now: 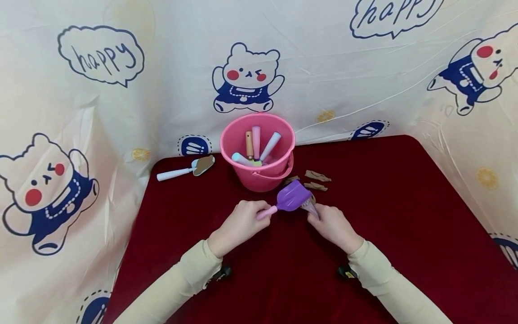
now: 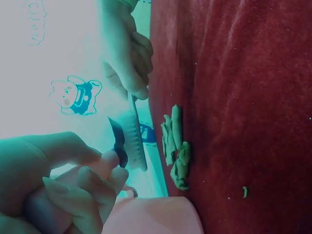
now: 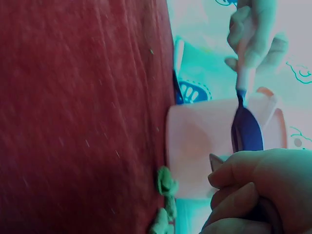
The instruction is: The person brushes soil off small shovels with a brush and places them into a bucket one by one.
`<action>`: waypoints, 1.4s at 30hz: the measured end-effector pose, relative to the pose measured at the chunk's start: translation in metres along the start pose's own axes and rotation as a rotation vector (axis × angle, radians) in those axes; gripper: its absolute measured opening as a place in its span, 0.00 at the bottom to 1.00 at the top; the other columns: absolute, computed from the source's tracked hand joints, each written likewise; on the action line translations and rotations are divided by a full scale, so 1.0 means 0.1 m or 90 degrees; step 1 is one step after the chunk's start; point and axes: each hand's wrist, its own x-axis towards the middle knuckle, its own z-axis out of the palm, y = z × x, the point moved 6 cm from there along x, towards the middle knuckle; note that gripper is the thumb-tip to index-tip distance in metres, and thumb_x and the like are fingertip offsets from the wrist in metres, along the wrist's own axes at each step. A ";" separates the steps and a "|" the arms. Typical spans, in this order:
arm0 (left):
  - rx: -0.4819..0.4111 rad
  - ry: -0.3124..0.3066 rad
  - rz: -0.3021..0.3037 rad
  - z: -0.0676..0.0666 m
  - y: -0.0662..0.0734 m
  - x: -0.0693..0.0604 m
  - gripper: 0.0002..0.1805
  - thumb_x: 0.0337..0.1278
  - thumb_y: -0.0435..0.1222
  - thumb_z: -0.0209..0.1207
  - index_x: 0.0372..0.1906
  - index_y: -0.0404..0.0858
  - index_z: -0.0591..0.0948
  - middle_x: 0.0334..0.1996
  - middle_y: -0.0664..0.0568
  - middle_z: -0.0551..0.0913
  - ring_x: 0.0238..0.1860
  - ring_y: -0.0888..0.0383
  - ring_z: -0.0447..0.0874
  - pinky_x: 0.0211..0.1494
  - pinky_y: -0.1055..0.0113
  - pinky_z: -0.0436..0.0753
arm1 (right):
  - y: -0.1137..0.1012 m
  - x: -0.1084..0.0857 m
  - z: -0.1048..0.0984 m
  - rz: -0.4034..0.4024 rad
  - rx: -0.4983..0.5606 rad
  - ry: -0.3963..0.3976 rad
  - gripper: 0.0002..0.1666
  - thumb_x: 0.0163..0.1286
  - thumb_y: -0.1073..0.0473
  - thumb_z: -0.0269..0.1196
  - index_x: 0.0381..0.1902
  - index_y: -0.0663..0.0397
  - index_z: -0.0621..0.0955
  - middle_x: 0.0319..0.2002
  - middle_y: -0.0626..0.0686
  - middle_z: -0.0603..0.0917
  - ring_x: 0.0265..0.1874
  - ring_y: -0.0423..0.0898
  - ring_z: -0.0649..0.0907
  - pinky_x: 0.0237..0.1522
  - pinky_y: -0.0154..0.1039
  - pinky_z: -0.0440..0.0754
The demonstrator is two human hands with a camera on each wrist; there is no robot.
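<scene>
My left hand grips the pink handle of a purple toy shovel, its blade held out to the right above the table. In my right hand is a pale brush, gripped by its handle, with its bristled head beside the shovel blade. Whether brush and blade touch I cannot tell. Behind them several brown curled pieces lie on the dark red cloth; the left wrist view shows these pieces below the brush. The shovel blade partly hides behind my right hand in the right wrist view.
A pink bucket with several tool handles sticking out stands at the back. To its left lies a small trowel with a pale blue handle and brown on its blade. White printed curtain surrounds the red table.
</scene>
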 end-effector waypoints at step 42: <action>0.012 0.023 0.016 0.05 0.00 -0.01 0.02 0.62 0.31 0.65 0.38 0.37 0.85 0.25 0.56 0.80 0.20 0.65 0.71 0.29 0.71 0.76 | -0.07 -0.02 0.06 -0.015 0.022 -0.039 0.15 0.72 0.60 0.61 0.25 0.50 0.72 0.17 0.42 0.67 0.15 0.36 0.66 0.18 0.33 0.66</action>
